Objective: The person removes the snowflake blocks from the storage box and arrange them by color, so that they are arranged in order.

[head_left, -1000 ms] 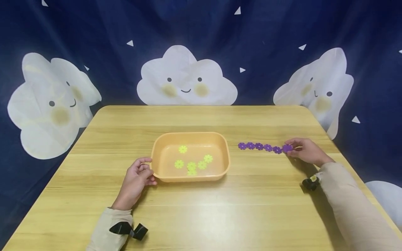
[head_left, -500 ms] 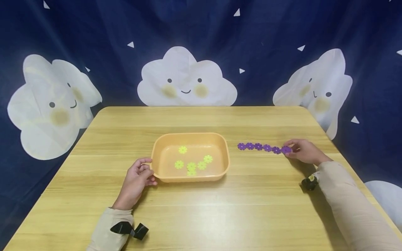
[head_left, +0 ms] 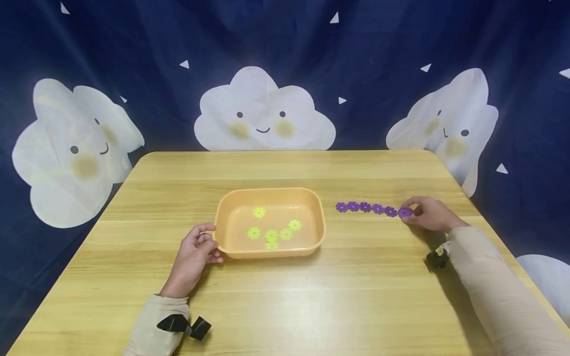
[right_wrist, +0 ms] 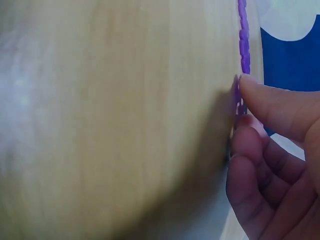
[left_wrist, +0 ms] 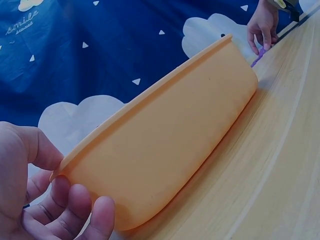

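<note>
In the head view, my left hand [head_left: 192,257] grips the near left end of an orange plastic basin [head_left: 267,253], its digits around the rim in the left wrist view. Yellow snowflake discs [head_left: 254,233] lie in the basin, some touching each other. To the right, several purple snowflake discs [head_left: 365,207] form a row across the table. With its fingertips my right hand [head_left: 431,214] pinches the rightmost purple snowflake disc [head_left: 404,212], at the end of that row. The right wrist view shows this held disc [right_wrist: 238,97] edge-on and partly covered by fingers.
A light wooden table [head_left: 285,301] carries everything. Behind it hangs a dark blue cloth [head_left: 285,39] printed with white clouds and small triangles. Both sleeves are beige, with a black strap [head_left: 178,324] at the left wrist.
My right hand has shifted slightly left and the held purple disc now lies a little lower, at the row's end. The left hand and the basin have stayed in place.
</note>
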### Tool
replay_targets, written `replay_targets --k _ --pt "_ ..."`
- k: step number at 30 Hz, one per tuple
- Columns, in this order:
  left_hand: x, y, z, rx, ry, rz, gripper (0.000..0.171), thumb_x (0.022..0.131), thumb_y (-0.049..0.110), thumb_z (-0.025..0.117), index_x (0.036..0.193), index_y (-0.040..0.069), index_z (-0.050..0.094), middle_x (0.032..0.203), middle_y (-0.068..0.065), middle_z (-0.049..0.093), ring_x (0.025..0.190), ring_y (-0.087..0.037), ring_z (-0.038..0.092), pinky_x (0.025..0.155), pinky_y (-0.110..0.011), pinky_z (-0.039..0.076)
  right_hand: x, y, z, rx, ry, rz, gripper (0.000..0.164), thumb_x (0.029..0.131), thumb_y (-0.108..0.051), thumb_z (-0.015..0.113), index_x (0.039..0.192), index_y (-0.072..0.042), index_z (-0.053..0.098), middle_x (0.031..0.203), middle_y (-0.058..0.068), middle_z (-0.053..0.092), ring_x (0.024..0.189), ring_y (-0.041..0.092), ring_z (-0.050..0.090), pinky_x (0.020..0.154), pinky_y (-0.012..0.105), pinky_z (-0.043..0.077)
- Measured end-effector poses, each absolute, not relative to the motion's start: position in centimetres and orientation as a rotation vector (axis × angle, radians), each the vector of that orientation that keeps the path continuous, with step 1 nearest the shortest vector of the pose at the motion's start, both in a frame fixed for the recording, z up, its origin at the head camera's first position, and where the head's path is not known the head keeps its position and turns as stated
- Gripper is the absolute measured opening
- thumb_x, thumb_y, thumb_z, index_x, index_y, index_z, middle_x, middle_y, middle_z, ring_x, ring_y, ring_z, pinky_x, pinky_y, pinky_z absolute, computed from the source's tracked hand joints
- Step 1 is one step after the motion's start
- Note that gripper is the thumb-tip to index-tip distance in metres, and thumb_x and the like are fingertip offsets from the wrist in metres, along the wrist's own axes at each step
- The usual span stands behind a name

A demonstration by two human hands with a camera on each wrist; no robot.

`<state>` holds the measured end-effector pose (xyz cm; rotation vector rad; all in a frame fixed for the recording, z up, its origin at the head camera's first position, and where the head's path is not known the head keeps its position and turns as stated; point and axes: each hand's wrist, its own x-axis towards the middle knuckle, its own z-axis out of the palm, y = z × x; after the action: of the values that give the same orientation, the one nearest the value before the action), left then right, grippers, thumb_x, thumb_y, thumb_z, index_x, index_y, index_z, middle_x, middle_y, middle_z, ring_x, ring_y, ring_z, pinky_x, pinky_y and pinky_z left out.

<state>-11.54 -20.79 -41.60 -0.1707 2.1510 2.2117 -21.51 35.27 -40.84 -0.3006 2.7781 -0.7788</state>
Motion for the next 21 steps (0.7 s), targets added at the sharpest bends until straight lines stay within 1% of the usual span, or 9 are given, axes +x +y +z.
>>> replay_targets --k 5,9,15,21 --pt "-11.5 -20.8 -41.6 -0.17 2.151 2.213 0.043 0.087 -0.012 0.047 0.128 -0.005 0.04 0.077 -0.002 0.045 0.064 -0.014 0.055 0.057 -0.029 0.057 -21.4 35.3 -41.1 -0.297 2.777 -0.778 0.037 0.085 -0.017 0.074 0.115 0.002 0.061 0.073 0.002 0.064 0.06 0.018 0.059 0.054 0.031 0.049" --pt "-11.5 -20.8 -41.8 -0.174 2.15 2.208 0.043 0.087 -0.012 0.047 0.128 -0.005 0.04 0.078 -0.002 0.046 0.064 -0.014 0.055 0.057 -0.029 0.058 -21.5 35.2 -41.0 -0.29 2.773 -0.77 0.038 0.086 -0.019 0.074 0.114 0.002 0.061 0.072 0.002 0.064 0.06 0.017 0.058 0.053 0.03 0.048" --pt "-11.5 -20.8 -41.9 -0.171 2.152 2.212 0.042 0.087 -0.012 0.047 0.128 -0.005 0.04 0.077 -0.002 0.046 0.064 -0.014 0.055 0.057 -0.029 0.057 -21.6 34.4 -40.1 -0.286 2.777 -0.854 0.038 0.09 -0.018 0.069 0.118 0.004 0.058 0.073 0.004 0.066 0.061 0.02 0.06 0.051 0.029 0.051" --pt "-11.5 -20.8 -41.7 -0.172 2.15 2.212 0.041 0.086 -0.013 0.047 0.127 -0.004 0.041 0.079 -0.003 0.047 0.063 -0.014 0.055 0.057 -0.029 0.057 -22.0 32.5 -38.6 -0.381 2.802 -0.926 0.034 0.092 -0.014 0.066 0.119 0.006 0.058 0.074 0.008 0.067 0.063 0.022 0.061 0.051 0.029 0.05"
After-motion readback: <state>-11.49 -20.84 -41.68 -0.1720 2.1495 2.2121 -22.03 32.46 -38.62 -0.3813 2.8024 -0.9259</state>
